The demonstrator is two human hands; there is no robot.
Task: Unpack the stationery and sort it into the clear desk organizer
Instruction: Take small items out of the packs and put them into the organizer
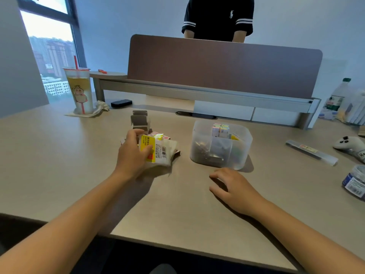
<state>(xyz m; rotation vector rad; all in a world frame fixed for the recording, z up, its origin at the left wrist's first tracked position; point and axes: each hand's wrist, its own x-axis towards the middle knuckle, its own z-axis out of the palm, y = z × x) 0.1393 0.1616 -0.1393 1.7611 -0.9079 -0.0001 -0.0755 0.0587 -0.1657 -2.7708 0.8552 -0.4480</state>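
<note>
Packet: thin crinkly clear plastic packet with yellow label [156, 150], left of clear plastic desk organizer [221, 144]; probably light, slippery.
Left hand [134, 153]: fingers clamped on packet's left edge.
Right hand [235, 186]: fingers loosely curled, empty, just in front of the organizer.

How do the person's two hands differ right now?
The left hand is curled round a yellow packet, lifted off the desk; the right hand holds nothing and rests on the desk. The left is by the packaging pile, the right just in front of the organizer. Both are bare.
</note>
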